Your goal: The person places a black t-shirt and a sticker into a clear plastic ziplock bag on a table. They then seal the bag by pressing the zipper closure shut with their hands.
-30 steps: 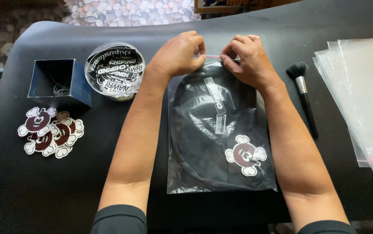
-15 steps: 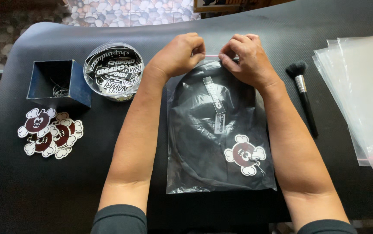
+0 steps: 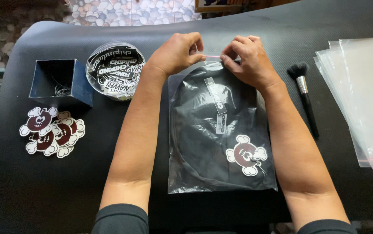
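Pinching the clear plastic bag shut at its top seam — left hand, right hand — glossy film over folded black cloth; round tub of stickers near the table's far edge.

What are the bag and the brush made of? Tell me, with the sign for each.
Bag: thin clear plastic film, glossy; it wrinkles, glints, and shows the dark folded item inside. Brush: black handle, likely plastic or painted wood; shiny silver ferrule, probably metal; soft dark bristles, fibre unclear.

A black table fills the view. Beyond it lies a pebble floor. Daylight falls from the right.
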